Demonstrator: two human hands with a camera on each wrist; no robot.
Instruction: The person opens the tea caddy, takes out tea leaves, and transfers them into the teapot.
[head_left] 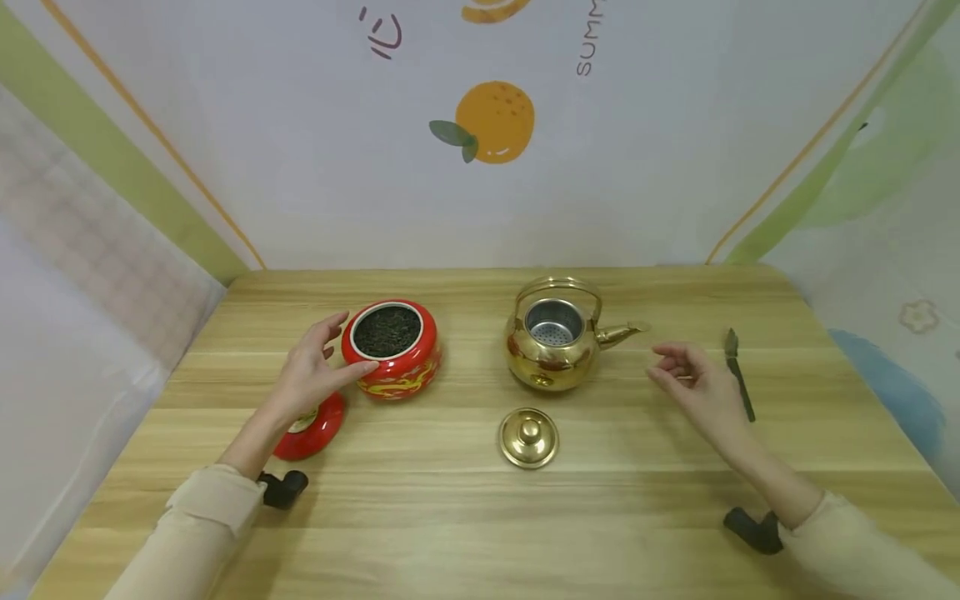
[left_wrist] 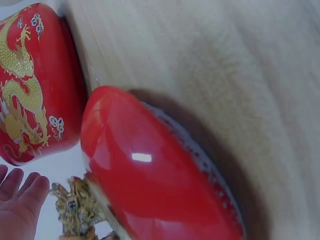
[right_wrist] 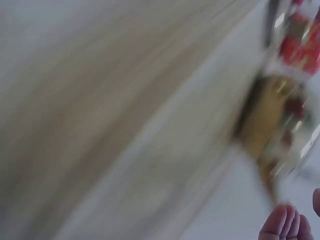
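Note:
My left hand (head_left: 311, 373) is at the left side of a red jar (head_left: 408, 375) with a gold dragon, fingers spread, thumb overlapping its front near the rim. Dark loose tea leaves (head_left: 386, 332) fill the jar. Beneath my left wrist lies the jar's red lid (head_left: 322, 429); its gold dragon knob (left_wrist: 75, 207) shows in the left wrist view. My right hand (head_left: 701, 392), fingers loosely bent and holding nothing, hovers between the spout of a brass teapot (head_left: 547, 362) and a dark tea scoop (head_left: 738, 375). A perforated metal strainer (head_left: 555, 329) sits inside the open teapot.
The teapot's brass lid (head_left: 528, 437) lies on the wooden table (head_left: 450, 533) in front of the pot. Black wrist mounts (head_left: 283, 490) show beside both sleeves. A printed cloth (head_left: 360, 167) with an orange hangs behind the table.

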